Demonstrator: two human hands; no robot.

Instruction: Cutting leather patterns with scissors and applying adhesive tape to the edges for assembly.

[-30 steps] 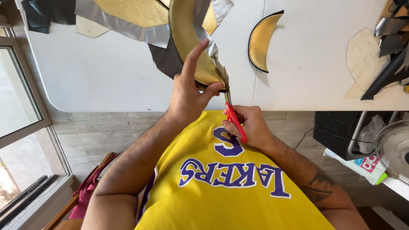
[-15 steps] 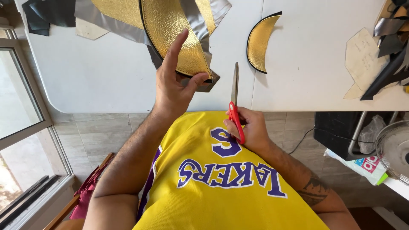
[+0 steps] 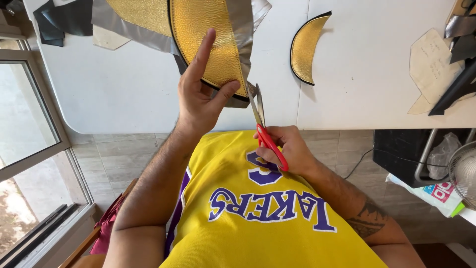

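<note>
Left hand (image 3: 201, 97) pinching gold piece (image 3: 208, 44), right hand (image 3: 287, 149) gripping scissors (image 3: 263, 126)

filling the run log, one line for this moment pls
left hand holds gold sheet | right hand holds red scissors, blades at sheet edge | white table

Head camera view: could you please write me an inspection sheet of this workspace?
Surface: white table, seam down its middle.
Job's things: gold textured piece with black edge and grey margin; red-handled scissors, blades at its lower edge.
Clutter: gold crescent cut-out; paper patterns; dark scraps.
Grippers: left hand pinches the gold piece; right hand holds the scissors.
Cables: thin cable on the floor, right.
Surroundings: window left, tiled floor, fan right.
</note>
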